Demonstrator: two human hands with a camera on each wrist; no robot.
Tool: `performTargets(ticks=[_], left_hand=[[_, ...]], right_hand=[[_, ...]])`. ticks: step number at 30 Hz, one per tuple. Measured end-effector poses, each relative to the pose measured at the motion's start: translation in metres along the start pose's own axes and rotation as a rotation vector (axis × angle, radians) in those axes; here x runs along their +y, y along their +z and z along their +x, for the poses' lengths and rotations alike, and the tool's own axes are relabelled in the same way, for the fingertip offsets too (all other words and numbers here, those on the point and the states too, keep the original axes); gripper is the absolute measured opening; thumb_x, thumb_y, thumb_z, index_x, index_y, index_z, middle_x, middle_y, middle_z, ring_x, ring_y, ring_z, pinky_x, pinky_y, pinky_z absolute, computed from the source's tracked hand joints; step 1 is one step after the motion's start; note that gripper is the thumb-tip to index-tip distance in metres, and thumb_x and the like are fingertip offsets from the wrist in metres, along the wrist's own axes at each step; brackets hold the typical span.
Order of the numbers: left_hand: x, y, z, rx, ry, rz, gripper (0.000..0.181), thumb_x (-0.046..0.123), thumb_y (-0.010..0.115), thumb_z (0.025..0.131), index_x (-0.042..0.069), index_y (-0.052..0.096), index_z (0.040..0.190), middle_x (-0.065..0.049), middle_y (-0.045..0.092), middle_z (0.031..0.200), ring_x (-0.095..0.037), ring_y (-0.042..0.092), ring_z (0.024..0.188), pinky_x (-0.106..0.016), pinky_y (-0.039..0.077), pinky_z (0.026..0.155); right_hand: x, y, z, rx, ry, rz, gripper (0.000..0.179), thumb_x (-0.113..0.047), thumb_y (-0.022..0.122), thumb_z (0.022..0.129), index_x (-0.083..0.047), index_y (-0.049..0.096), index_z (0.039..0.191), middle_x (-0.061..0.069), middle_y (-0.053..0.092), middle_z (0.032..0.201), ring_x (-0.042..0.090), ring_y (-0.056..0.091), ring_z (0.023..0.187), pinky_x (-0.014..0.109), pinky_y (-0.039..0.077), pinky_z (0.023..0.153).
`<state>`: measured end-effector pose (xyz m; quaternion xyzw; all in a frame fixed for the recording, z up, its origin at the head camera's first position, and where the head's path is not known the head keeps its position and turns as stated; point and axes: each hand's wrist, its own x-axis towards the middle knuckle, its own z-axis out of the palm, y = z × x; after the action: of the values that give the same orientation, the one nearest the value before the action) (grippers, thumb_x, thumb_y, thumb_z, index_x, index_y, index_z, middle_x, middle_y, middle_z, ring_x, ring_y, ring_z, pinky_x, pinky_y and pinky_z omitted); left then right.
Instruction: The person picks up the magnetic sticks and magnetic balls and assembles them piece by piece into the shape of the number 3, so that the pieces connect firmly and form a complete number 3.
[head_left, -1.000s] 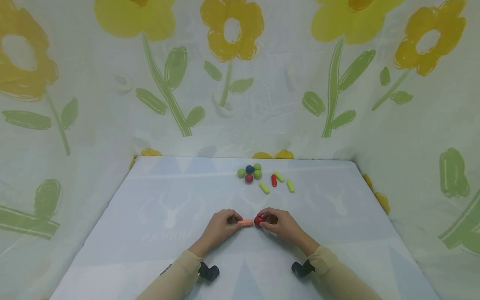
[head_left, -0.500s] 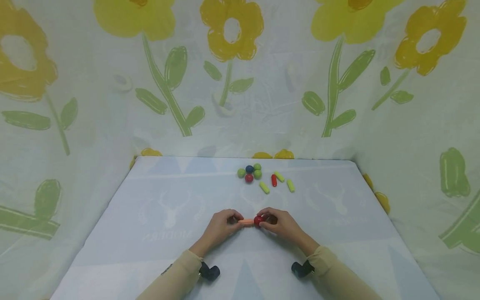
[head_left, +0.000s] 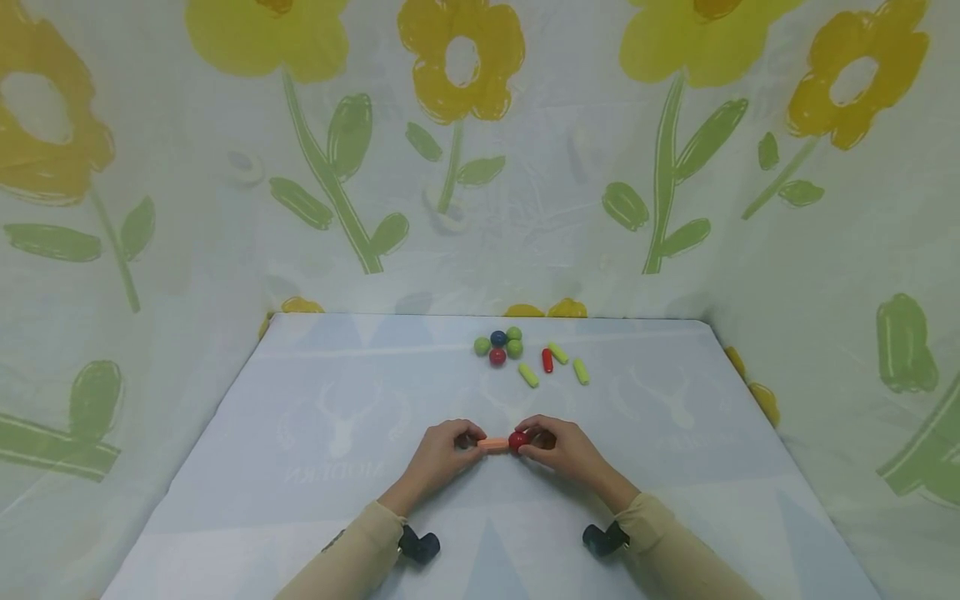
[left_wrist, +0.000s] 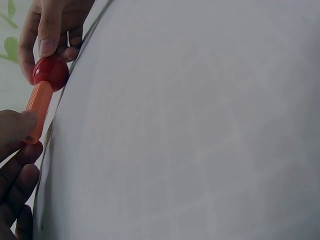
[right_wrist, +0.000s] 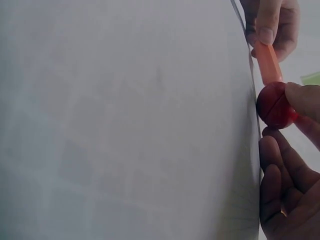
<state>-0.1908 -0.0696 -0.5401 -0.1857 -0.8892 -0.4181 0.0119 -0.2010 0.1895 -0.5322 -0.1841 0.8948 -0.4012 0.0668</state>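
Note:
My left hand (head_left: 441, 452) pinches a short orange grooved rod (head_left: 492, 445) between thumb and fingers, low over the middle of the table. From the other side my right hand (head_left: 564, 450) grips a glossy red ball (head_left: 517, 442). The rod's free end meets the ball in the left wrist view, where the ball (left_wrist: 51, 73) sits right at the tip of the rod (left_wrist: 39, 111). A thin seam line runs across the ball (right_wrist: 276, 105) in the right wrist view. The rod's other end is partly hidden by my left fingers.
Toward the back of the white patterned table (head_left: 337, 517) lie several green balls (head_left: 515, 348), a dark blue ball (head_left: 498, 338) and a second red ball (head_left: 497, 357). Right of them are a red rod (head_left: 547, 360) and yellow-green rods (head_left: 581, 372). Flower-printed cloth (head_left: 525, 208) surrounds the table.
A small gap between the orange rod and the red ball has closed, the rod shifting slightly right. Both hands keep their hold and have otherwise hardly moved.

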Motion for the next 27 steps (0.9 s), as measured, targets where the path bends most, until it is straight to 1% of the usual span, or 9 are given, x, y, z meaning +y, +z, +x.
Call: performTargets(ticks=[5,9,13,17,23,27], left_hand=[[-0.001,0.001,0.001,-0.003,-0.002,0.004,0.014,0.02,0.079,0.09,0.019,0.075,0.103,0.011,0.068,0.091,-0.009,0.06,0.086,-0.029,0.05,0.079],[-0.002,0.002,0.002,-0.001,0.002,0.005,0.015,0.021,0.08,0.09,0.018,0.075,0.104,0.011,0.068,0.092,-0.009,0.06,0.086,-0.029,0.051,0.079],[-0.004,0.003,0.002,-0.001,0.004,-0.012,0.018,0.018,0.08,0.089,0.016,0.074,0.106,0.011,0.068,0.093,-0.008,0.061,0.086,-0.029,0.051,0.079],[-0.006,0.003,0.003,-0.008,0.005,-0.03,0.02,0.015,0.079,0.089,0.014,0.073,0.109,0.01,0.068,0.092,-0.008,0.061,0.086,-0.029,0.052,0.079],[-0.006,-0.003,0.005,-0.039,-0.005,-0.026,0.026,0.01,0.077,0.089,0.012,0.07,0.114,0.008,0.066,0.096,-0.009,0.06,0.088,-0.03,0.051,0.08],[-0.007,-0.007,0.008,-0.03,-0.027,0.0,0.029,0.008,0.076,0.089,0.012,0.068,0.116,0.008,0.065,0.099,-0.01,0.059,0.09,-0.033,0.051,0.082]], right_hand=[[-0.001,0.0,0.0,0.007,0.01,0.002,0.029,-0.021,0.08,0.089,-0.022,0.071,0.116,-0.01,0.069,0.099,0.011,0.059,0.085,0.024,0.051,0.075],[-0.002,-0.001,0.0,0.014,0.017,-0.012,0.028,-0.02,0.08,0.089,-0.022,0.071,0.115,-0.01,0.069,0.098,0.012,0.058,0.084,0.024,0.051,0.074],[-0.001,-0.001,0.0,0.024,0.016,-0.023,0.027,-0.02,0.08,0.089,-0.022,0.072,0.114,-0.01,0.068,0.096,0.012,0.057,0.082,0.024,0.05,0.072],[0.0,-0.003,-0.001,0.033,0.017,-0.013,0.027,-0.019,0.081,0.088,-0.021,0.072,0.113,-0.009,0.068,0.096,0.011,0.057,0.083,0.024,0.05,0.073],[0.001,-0.003,-0.001,0.028,0.015,0.001,0.026,-0.019,0.08,0.089,-0.021,0.071,0.114,-0.009,0.067,0.096,0.011,0.058,0.083,0.024,0.051,0.073],[0.001,-0.004,0.0,0.014,0.022,0.015,0.025,-0.02,0.079,0.09,-0.021,0.071,0.113,-0.009,0.067,0.095,0.011,0.058,0.083,0.024,0.051,0.073]])
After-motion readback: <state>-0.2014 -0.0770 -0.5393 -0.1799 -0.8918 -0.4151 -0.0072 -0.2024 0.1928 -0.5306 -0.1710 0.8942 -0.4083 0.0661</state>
